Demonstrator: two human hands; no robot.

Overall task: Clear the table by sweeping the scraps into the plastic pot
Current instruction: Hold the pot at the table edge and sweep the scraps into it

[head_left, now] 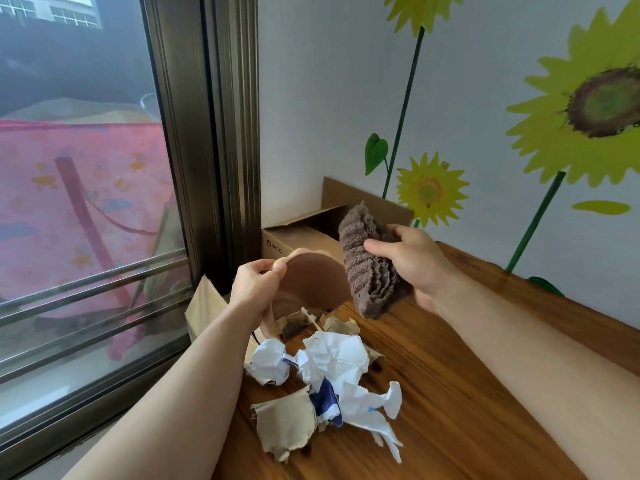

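— Wooden tabletop against a sunflower-decorated wall, window on the left: that's what my head feed gives me.

— Where's the plastic pot?

— At the tabletop's left edge, tipped on its side, mouth facing back toward me. My left hand pinches its upper rim between thumb and fingers. Whether the lower rim sits on the wood or just off the edge, I cannot tell.

— And the scraps?

— Crumpled white paper and torn brown card, in a heap whose long axis runs from the pot's mouth toward me along the left side. A few brown bits sit right at the mouth, and the bulk lies on my side of it.

— Right hand?

— Curled around a folded brown cloth, raised off the wood, just right of the pot and in front of a cardboard box. That puts the cloth at the heap's far end, which is the wrong end for a push.

— So the move?

— As I judge it, the cloth has to come down on the near-right side of the heap and drive away from me, leftward into the mouth, while my left hand steadies the pot. Loose paper could slip past the rim and off the edge.
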